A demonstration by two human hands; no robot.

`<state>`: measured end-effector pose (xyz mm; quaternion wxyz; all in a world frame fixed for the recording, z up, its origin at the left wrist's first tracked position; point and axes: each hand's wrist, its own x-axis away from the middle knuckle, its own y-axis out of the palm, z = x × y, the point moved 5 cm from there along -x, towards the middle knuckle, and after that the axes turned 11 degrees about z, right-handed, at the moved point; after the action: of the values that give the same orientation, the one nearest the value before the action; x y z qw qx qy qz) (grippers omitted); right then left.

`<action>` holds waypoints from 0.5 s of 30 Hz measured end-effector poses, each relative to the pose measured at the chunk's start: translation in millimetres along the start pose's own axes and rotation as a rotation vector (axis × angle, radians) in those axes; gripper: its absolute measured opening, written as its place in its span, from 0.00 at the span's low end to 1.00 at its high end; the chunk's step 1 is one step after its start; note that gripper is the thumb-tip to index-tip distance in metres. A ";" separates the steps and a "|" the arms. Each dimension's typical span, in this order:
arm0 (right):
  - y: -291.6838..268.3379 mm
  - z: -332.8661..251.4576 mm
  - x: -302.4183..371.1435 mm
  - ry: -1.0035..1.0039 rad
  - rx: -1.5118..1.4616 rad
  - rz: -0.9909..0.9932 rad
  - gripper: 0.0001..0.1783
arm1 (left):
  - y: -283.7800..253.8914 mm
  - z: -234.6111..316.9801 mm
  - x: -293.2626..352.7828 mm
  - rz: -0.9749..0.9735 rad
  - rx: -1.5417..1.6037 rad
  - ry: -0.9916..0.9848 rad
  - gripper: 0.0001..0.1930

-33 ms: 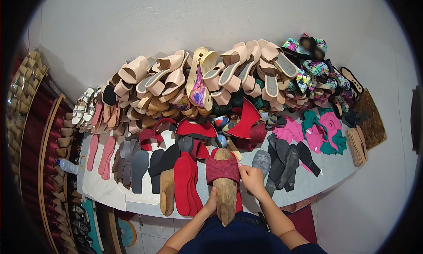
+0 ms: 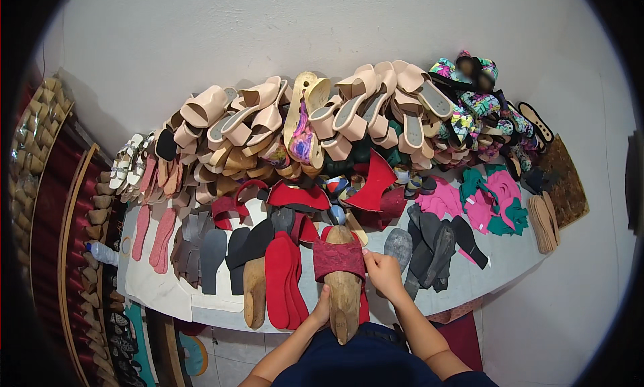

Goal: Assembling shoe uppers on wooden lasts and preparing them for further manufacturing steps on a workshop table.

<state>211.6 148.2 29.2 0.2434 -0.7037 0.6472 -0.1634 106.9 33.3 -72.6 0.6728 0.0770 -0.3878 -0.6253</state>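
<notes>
A worn wooden shoe last stands upright in front of me at the table's near edge, its narrow end toward my body. Around its upper part wraps a dark red patterned shoe strap. My left hand grips the last low on its left side, the thumb up along the wood. At the strap's right edge, my right hand is closed with thumb and fingers pinching the material. Left of the last lie several stacked red insoles, and beyond them another wooden last.
Beige heeled sandals pile up along the wall, with floral sandals to their right. Red upper pieces, black soles and pink and green cut pieces cover the table. Racks of wooden lasts stand at left.
</notes>
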 end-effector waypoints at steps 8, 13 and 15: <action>23.8 25.2 2.6 0.000 -0.310 0.163 0.22 | 14.4 10.5 1.0 -0.052 0.019 0.031 0.46; 16.9 11.9 0.2 -0.166 -0.400 0.453 0.19 | 5.0 2.5 -4.2 0.027 0.022 0.056 0.45; 15.3 11.7 1.3 -0.093 -0.412 0.417 0.19 | 5.9 1.1 -3.9 -0.055 0.023 0.050 0.44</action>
<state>205.4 147.7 10.9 0.1533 -0.5968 0.7855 0.0575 111.2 38.5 -70.0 0.6640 0.1107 -0.3757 -0.6369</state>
